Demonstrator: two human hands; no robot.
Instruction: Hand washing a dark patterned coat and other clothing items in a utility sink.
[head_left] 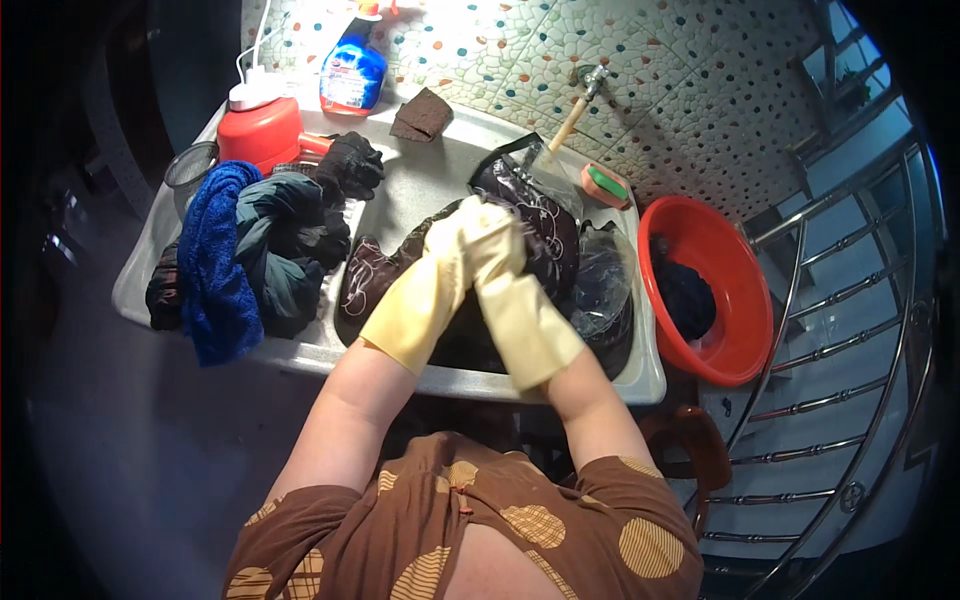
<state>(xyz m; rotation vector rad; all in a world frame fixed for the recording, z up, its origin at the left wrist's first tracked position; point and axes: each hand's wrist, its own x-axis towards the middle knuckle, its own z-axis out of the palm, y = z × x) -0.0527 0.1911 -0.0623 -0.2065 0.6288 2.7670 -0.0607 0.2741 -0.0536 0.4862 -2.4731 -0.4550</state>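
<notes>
Both my hands wear cream-yellow rubber gloves and are close together over the basin of a grey speckled sink [640, 370]. My left hand [448, 238] and my right hand [491, 232] are closed on a dark garment with a white line pattern [548, 240], their wrists side by side. The garment spreads out to both sides of the gloves. Part of my fingers is hidden in the cloth. At the basin's right side lies a clear, crumpled, plastic-looking thing [602, 280].
On the left ledge lie a blue towel [222, 260], dark wet clothes [290, 235] and a red container [258, 135]. Behind stand a blue spray bottle [353, 72] and a brown cloth [421, 116]. A tap [590, 80], green-pink brush [606, 185], red tub [745, 290] and metal railing [830, 330] are rightward.
</notes>
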